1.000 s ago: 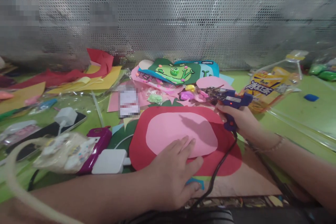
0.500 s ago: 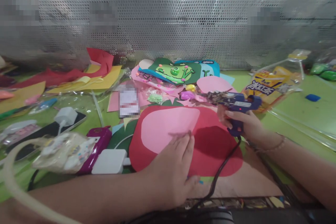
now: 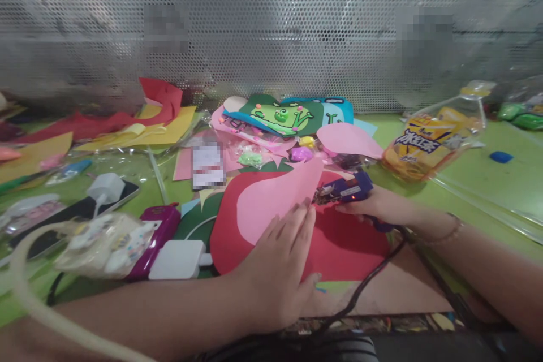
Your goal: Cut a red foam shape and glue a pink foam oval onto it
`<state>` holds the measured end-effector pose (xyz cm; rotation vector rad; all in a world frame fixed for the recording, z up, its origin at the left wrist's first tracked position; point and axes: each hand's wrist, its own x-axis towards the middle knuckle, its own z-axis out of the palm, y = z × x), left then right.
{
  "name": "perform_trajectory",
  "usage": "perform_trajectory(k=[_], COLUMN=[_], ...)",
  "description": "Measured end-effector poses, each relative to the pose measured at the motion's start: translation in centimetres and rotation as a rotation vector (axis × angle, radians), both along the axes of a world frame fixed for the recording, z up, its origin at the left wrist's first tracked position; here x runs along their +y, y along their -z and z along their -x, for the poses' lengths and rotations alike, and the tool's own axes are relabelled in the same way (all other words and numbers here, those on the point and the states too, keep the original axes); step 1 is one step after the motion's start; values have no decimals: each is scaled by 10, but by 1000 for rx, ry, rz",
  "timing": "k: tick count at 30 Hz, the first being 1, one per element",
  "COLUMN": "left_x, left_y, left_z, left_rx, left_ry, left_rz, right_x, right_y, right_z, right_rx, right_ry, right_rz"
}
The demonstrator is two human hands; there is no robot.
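A large red felt shape (image 3: 339, 243) lies in front of me with a pink felt oval (image 3: 271, 198) on it. My left hand (image 3: 280, 266) rests on the felt with fingers stretched out, their tips lifting and folding back the pink oval's right side. My right hand (image 3: 377, 206) grips a blue hot glue gun (image 3: 343, 189), tilted left, its nozzle down at the red felt under the lifted pink flap. The gun's black cord (image 3: 365, 283) trails toward me.
Craft pieces crowd the green table: a green frog felt figure (image 3: 282, 116), red and yellow felt sheets (image 3: 139, 121), a yellow snack bag (image 3: 428, 138), a phone with charger (image 3: 97, 198), a purple case (image 3: 159, 226), a white adapter (image 3: 178, 260). A perforated metal wall stands behind.
My left hand peeled the pink oval's right side up and leftward. My right hand lowered the glue gun from above the felt down to the uncovered red felt.
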<state>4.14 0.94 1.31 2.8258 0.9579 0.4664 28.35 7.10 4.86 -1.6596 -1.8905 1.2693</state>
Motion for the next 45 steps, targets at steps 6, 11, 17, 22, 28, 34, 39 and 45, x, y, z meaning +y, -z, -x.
perform_trajectory(k=[6,11,17,22,28,34,39,45], left_x=[1,2,5,5,2,3,5,5], left_y=[2,-1,-4,-4,-5,-4,-4,-3], left_z=[1,2,-1,-2,-3,-4,-5,-4], left_rx=[0,16,27,-8,-19,-37,-17,6], left_ry=[113,131,77,75,80,89,99,101], left_rz=[-17,8,35,32,-18,-22,-56,-49], right_x=[-3,-2,4,5,4,5,5,3], right_y=[1,4,3,2,-3,-3,-2,-3], right_z=[7,5,4,3,5,2,1,2], right_rx=[-41,-6,91,102,88,90,110,101], right_ry=[37,49,2,-22,-42,-57,-67,-63], right_rz=[-46,-5,9,12,11,18,24,29])
